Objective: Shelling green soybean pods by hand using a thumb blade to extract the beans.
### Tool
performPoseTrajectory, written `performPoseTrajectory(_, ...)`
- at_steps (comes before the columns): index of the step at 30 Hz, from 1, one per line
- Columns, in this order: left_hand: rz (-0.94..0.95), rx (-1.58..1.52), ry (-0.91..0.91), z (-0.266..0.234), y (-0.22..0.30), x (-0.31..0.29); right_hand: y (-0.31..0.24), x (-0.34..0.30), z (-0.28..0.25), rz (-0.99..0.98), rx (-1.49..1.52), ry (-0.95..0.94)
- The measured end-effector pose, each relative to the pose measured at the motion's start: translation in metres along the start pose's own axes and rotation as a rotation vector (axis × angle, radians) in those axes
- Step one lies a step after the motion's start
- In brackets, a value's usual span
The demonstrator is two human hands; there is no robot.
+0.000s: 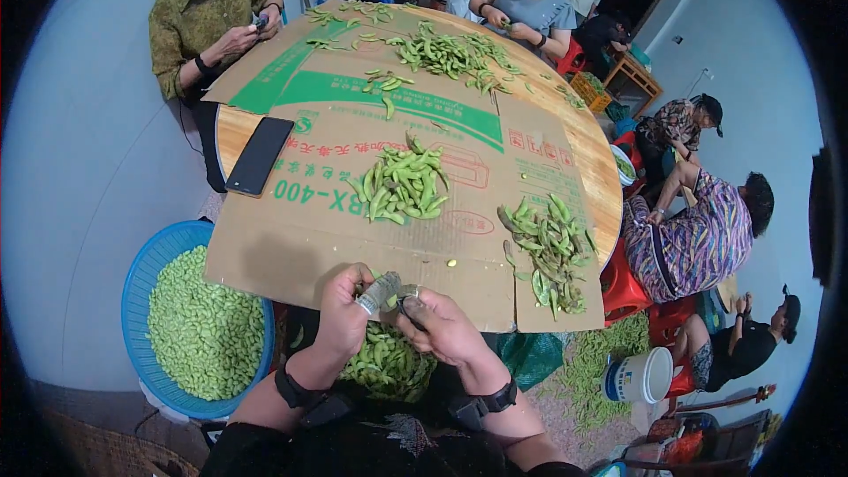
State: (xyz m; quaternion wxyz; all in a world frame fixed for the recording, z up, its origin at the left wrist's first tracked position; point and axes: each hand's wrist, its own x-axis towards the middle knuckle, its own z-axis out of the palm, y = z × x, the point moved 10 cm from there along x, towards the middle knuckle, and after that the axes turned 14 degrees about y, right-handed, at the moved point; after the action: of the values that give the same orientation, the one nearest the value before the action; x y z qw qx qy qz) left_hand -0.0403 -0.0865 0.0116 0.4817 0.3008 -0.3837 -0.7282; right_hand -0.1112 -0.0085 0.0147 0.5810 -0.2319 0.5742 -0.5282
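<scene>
My left hand (343, 307) and my right hand (442, 325) meet just over the table's near edge, fingers closed and pinching. Between them a bit of a green soybean pod (391, 302) shows, mostly hidden by the fingers. A grey wrap covers a digit of my left hand, and something dark sits at my right thumb. Below my hands, many green pods (389, 362) lie near my lap. On the cardboard ahead is a heap of plump green pods (402, 184). To its right lies a pile of darker, browned pods (549, 252).
A blue basket (132, 327) of shelled beans stands at lower left. A black phone (260, 156) lies on the flattened cardboard (265, 238) over the round wooden table (601, 177). More pods (450, 53) lie farther back. Several people sit around; a white bucket (649, 375) stands at right.
</scene>
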Motion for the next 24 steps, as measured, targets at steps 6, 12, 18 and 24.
performPoseTrajectory(6,0.133,0.420,-0.112,-0.014,-0.014,0.002,0.017,0.007,-0.007,0.092,0.078,0.167)
performPoseTrajectory(12,-0.188,0.041,-0.153,0.012,-0.010,-0.003,0.003,0.010,-0.006,-0.020,0.090,0.138)
performPoseTrajectory(18,0.200,0.347,-0.024,-0.012,0.004,0.010,-0.003,0.026,-0.011,-0.064,0.006,0.226)
performPoseTrajectory(24,0.033,0.122,-0.020,-0.018,0.005,0.007,-0.083,0.056,-0.017,-0.910,-1.065,0.572)
